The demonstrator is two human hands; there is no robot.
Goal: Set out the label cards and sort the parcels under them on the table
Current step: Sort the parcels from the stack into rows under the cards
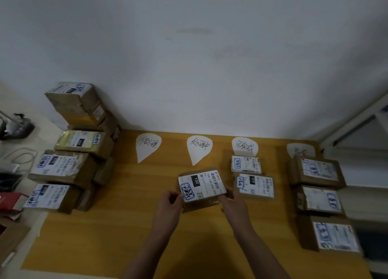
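I hold a small brown parcel (202,189) with a white shipping label above the middle of the yellow table (117,211). My left hand (169,205) grips its left edge and my right hand (233,203) grips its right edge. Several white teardrop label cards lie along the far edge: first card (148,148), second card (199,149), third card (244,146), fourth card (300,149), the last partly covered. Two parcels (253,173) lie under the third card. Three parcels (319,199) lie in a column under the fourth.
A stack of unsorted brown parcels (71,148) stands at the table's left end against the white wall (189,58). Cables and dark objects (14,132) lie left of the table. A window frame (361,121) is at the right.
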